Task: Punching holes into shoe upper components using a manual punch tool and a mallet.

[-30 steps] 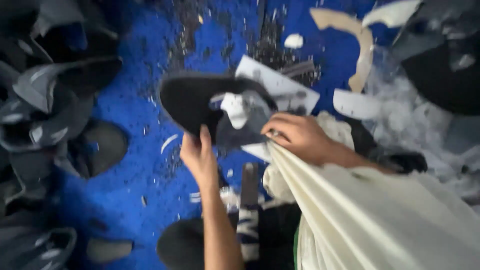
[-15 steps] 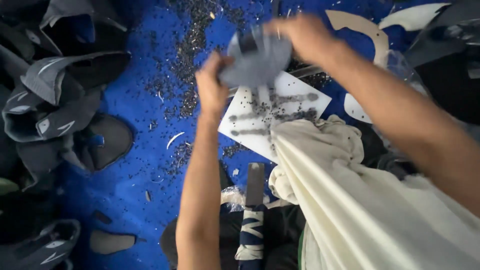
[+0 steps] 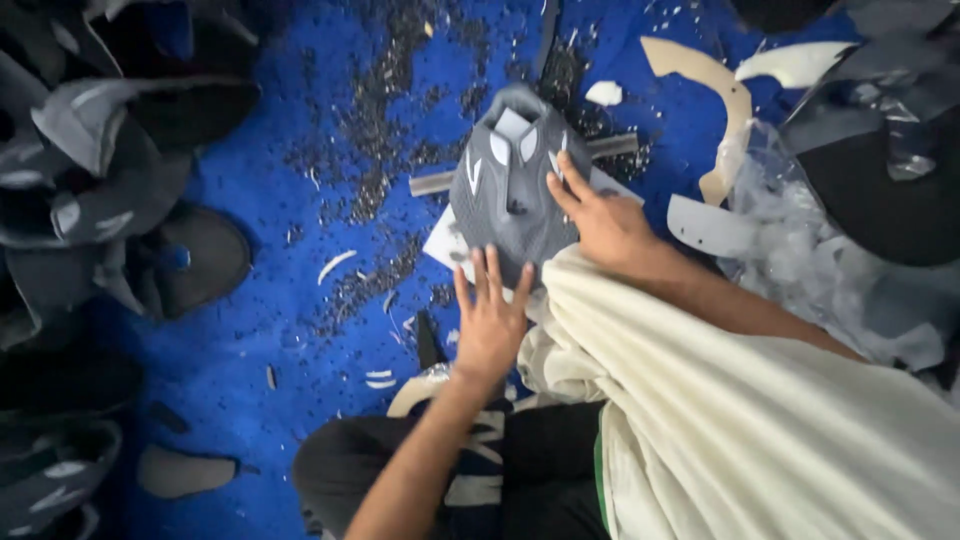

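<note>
Both my hands flat on a grey shoe upper on the blue floor.

My left hand is spread open, fingers fanned, fingertips pressing the near edge of the grey shoe upper. My right hand is open too, fingers stretched along its right side, holding nothing. The upper lies flat on a white sheet, just beyond a cream cloth draped over my lap. The blue floor around it is strewn with dark scraps. A pile of dark shoe uppers sits well to the left, a tan cut-out strip to the upper right.
</note>
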